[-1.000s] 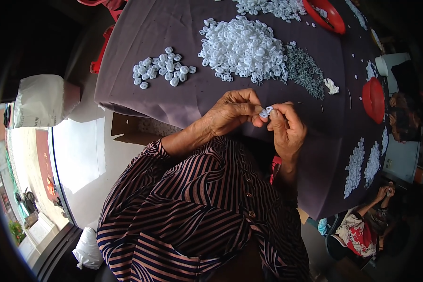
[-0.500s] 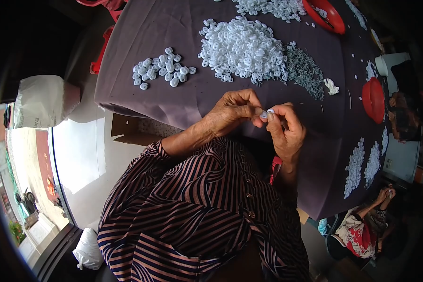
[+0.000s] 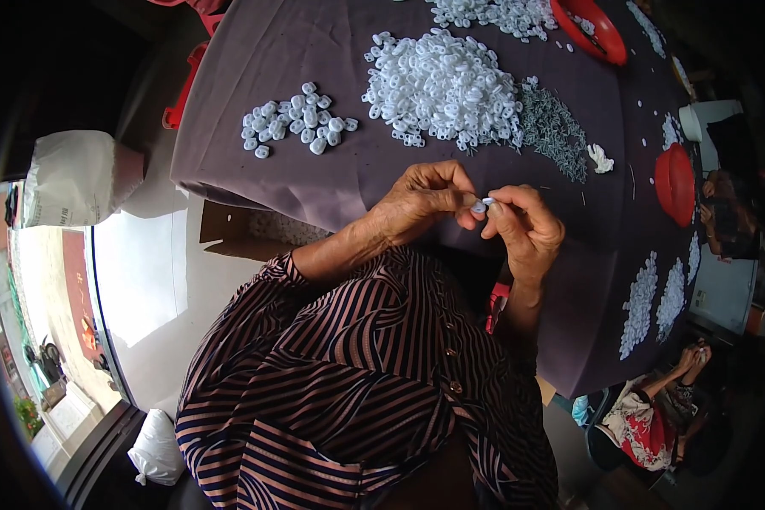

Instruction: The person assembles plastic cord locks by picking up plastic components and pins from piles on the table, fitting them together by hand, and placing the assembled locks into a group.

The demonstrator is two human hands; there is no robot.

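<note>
Just beyond the table's near edge, my two hands meet fingertip to fingertip. My left hand [image 3: 425,197] pinches a small white plastic piece [image 3: 478,207] between thumb and fingers. Against it, my right hand [image 3: 527,231] pinches a second small white piece [image 3: 489,201]; fingers partly cover both. Beyond the hands lies a big heap of white plastic pieces with holes [image 3: 440,89]. A pile of thin grey metal pins [image 3: 554,127] touches its right side. To the left sits a loose group of rounder, thicker white pieces [image 3: 302,119].
Dark cloth covers the table [image 3: 314,183]. A cardboard box [image 3: 221,225] holding white pieces is below its near edge. Red dishes [image 3: 675,184] and more white heaps [image 3: 639,308] stand right. A crumpled white scrap [image 3: 600,159] lies past the pins. Another person [image 3: 650,416] sits at the right.
My right hand has shifted slightly to the right and its fingers have straightened a little. My left hand stays almost where it was, still pinching its piece.
</note>
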